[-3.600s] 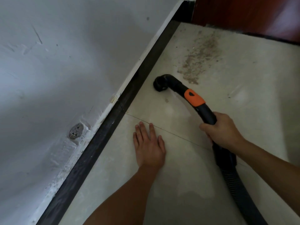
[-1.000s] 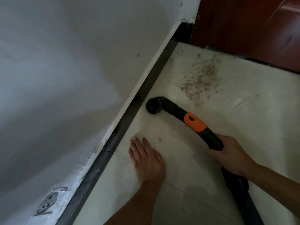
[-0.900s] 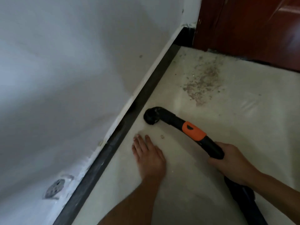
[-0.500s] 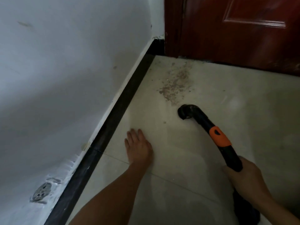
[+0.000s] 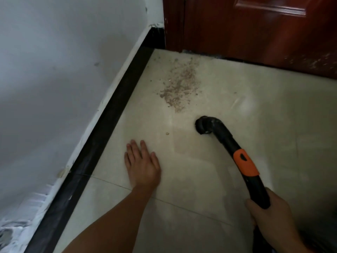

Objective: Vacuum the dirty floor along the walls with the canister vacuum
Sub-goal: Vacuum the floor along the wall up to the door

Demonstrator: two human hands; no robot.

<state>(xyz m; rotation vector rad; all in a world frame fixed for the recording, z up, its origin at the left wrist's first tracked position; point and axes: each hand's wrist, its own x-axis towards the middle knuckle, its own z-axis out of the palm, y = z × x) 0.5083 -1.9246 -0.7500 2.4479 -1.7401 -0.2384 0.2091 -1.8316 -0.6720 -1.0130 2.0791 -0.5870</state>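
The black vacuum hose handle with an orange band curves across the pale tile floor, and its round nozzle points down at the tiles just below a patch of brown dirt. My right hand is closed around the lower end of the handle at the bottom right. My left hand lies flat on the floor, fingers spread, left of the nozzle and close to the black baseboard. One small crumb sits between my left hand and the nozzle.
A white wall with chipped plaster low down runs along the left above the baseboard. A dark red wooden door closes off the far end, meeting the wall at the corner. Pale tiles extend to the right.
The nozzle has left the baseboard and swung right, now sitting just below the dirt patch. My view has shifted toward the door corner. My left hand stays flat on the floor.
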